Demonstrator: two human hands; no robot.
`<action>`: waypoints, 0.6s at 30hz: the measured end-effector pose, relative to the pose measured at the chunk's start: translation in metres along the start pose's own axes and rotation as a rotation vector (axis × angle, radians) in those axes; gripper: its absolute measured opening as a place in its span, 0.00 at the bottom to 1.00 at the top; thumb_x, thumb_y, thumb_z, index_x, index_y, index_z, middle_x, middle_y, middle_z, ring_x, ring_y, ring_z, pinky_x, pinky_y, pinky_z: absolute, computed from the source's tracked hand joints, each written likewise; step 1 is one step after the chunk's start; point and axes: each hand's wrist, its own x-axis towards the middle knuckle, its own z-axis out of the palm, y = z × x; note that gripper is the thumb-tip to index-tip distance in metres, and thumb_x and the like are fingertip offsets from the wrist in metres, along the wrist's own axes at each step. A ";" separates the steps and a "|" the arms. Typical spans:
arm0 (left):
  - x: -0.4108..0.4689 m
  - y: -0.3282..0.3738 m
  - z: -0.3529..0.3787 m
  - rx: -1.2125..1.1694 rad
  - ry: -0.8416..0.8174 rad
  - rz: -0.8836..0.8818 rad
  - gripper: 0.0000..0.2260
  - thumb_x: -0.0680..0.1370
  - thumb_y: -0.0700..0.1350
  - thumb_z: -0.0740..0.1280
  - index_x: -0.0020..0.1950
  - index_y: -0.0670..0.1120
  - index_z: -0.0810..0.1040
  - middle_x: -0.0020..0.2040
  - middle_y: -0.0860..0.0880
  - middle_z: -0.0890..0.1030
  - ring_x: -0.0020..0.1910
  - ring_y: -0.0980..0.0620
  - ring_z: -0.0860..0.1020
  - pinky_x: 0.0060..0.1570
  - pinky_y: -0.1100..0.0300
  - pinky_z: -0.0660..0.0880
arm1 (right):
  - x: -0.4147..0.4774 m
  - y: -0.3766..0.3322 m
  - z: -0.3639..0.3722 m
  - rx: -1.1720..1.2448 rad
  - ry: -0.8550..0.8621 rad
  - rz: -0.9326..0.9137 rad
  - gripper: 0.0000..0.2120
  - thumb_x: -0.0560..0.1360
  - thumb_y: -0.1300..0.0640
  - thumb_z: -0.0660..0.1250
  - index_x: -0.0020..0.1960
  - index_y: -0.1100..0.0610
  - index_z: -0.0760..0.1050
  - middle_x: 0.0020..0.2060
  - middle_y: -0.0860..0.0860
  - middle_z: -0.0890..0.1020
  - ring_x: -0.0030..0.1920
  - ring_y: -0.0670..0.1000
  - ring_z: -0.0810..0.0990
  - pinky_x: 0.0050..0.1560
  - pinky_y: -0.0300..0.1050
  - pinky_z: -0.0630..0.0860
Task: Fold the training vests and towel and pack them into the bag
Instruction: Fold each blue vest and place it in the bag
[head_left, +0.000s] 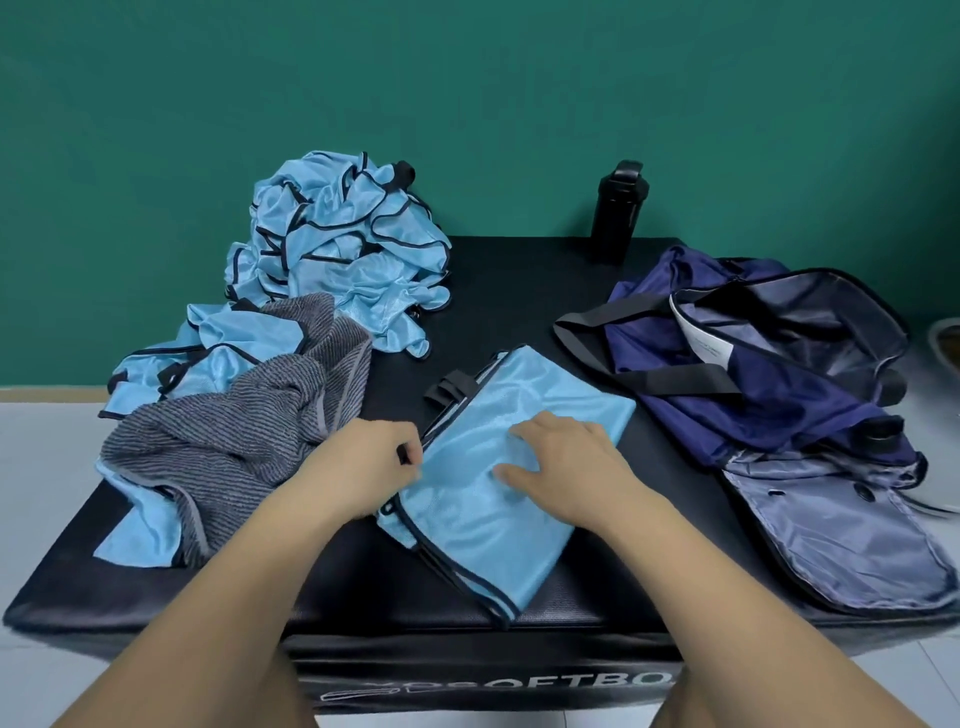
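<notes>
A folded light-blue training vest (498, 519) with black trim lies flat in the middle of the black box top (519, 291). My left hand (374, 462) pinches the vest's black-trimmed left edge. My right hand (561, 457) presses down on the vest with spread fingers. A heap of crumpled blue vests (343, 249) sits at the back left. In front of that heap lies a grey striped towel (244, 431), bunched up and covering part of another vest. The navy bag (769, 374) stands unzipped on the right, its grey lining showing.
A black bottle (618, 213) stands at the back edge of the box, left of the bag. A green wall rises behind. Pale floor surrounds the box. The bag's opened flap (841, 545) hangs over the front right corner.
</notes>
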 end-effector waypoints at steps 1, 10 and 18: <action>-0.007 0.002 0.000 0.009 -0.039 0.000 0.03 0.76 0.50 0.74 0.47 0.58 0.81 0.38 0.56 0.82 0.38 0.57 0.81 0.45 0.52 0.83 | -0.001 0.002 0.000 0.000 -0.004 -0.019 0.31 0.81 0.31 0.60 0.77 0.46 0.69 0.70 0.44 0.74 0.73 0.51 0.71 0.78 0.52 0.60; -0.031 0.034 0.015 0.264 0.028 0.245 0.10 0.73 0.52 0.75 0.51 0.58 0.77 0.49 0.57 0.74 0.48 0.54 0.77 0.43 0.55 0.73 | -0.011 0.009 -0.001 0.000 -0.031 -0.111 0.32 0.81 0.33 0.63 0.80 0.47 0.66 0.77 0.46 0.69 0.80 0.50 0.62 0.82 0.54 0.51; -0.047 0.044 0.036 0.203 -0.179 0.502 0.16 0.71 0.59 0.76 0.56 0.61 0.77 0.54 0.60 0.71 0.55 0.58 0.73 0.59 0.55 0.75 | -0.069 -0.013 0.007 0.028 0.061 -0.274 0.15 0.80 0.41 0.65 0.62 0.48 0.76 0.55 0.45 0.73 0.55 0.50 0.71 0.63 0.49 0.69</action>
